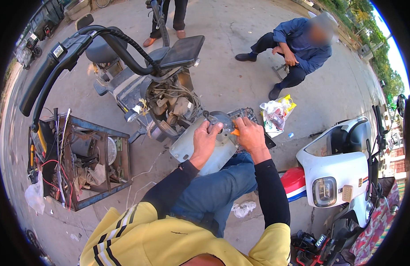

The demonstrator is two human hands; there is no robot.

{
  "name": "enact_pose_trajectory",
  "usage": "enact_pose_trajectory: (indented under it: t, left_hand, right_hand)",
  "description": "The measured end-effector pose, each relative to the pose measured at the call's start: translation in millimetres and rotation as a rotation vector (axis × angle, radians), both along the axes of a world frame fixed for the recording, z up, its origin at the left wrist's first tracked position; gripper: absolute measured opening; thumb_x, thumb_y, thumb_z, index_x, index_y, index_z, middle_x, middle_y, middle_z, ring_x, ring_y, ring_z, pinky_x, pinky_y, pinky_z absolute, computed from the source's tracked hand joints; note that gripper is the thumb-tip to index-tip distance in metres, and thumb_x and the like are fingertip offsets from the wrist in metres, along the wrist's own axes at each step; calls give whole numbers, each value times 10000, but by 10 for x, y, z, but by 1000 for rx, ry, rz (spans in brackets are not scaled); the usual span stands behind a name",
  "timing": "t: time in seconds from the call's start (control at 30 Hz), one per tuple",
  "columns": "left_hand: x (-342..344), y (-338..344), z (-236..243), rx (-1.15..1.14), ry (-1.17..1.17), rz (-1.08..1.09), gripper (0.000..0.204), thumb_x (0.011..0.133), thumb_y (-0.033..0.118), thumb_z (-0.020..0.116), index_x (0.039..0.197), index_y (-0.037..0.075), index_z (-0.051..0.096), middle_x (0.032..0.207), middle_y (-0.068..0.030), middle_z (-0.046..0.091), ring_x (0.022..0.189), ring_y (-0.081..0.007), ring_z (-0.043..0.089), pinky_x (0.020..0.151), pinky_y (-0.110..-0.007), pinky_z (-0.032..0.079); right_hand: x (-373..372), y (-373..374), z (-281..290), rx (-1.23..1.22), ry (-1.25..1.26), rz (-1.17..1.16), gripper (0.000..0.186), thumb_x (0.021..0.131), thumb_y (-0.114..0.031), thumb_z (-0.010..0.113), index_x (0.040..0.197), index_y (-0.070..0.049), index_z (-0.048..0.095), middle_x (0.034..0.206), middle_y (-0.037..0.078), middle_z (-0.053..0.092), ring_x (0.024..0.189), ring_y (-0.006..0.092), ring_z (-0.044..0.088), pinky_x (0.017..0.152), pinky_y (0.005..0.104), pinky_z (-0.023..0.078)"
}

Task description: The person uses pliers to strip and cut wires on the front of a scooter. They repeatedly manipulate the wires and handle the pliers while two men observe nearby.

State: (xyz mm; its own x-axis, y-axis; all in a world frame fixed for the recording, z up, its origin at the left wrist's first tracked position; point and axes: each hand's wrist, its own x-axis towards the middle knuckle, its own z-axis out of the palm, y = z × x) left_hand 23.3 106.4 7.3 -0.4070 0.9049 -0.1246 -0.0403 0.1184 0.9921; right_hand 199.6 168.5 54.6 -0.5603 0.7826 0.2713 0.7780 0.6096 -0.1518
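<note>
Your right hand (250,135) grips a small orange piece (234,132), mostly hidden at its fingertips, so its long axis can't be told. It lies between your hands, nearer the right, over a smooth silver-grey panel (182,150) by your blue-jeaned knee. Your left hand (206,141) bends over the panel; whether its grip pinches anything, I can't tell. A round grey disc (221,118) sits just beyond, between both.

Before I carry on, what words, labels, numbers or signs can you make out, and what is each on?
Handlebar: square black-and-white code sticker, no readable words.
White scooter: small dark mark, too small to read.
Red-and-black vehicle, lower right: white lettering, not copied out here.
White-and-yellow bag: any print is too blurred.
</note>
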Motion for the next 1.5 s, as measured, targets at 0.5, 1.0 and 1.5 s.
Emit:
enact_pose_trajectory:
  t: [0.5,1.0,1.5]
  left_hand:
    - [93,41,-26,32,24,108,611,900,374,830,657,42,377,612,7,297,621,-119,281,533,-365,289]
    - [133,79,2,31,31,158,606,888,292,843,653,45,343,630,12,265,633,-114,258,532,-363,274]
    - [139,-59,12,91,-165,53,299,1016,224,694,849,37,530,671,48,452,610,-54,374,535,-280,323]
  right_hand:
    - [-50,-128,56,-16,-72,-118,200,858,-167,729,1027,-135,626,866,90,690,724,329,738,588,450,573]
    - [-177,-316,-8,10,-107,-291,129,953,-212,671,944,-89,633,833,143,719,670,348,740,554,443,574]
    - [-119,-308,-44,-33,-37,-259,147,955,-215,680,945,-70,655,820,153,726,655,360,726,555,459,561]
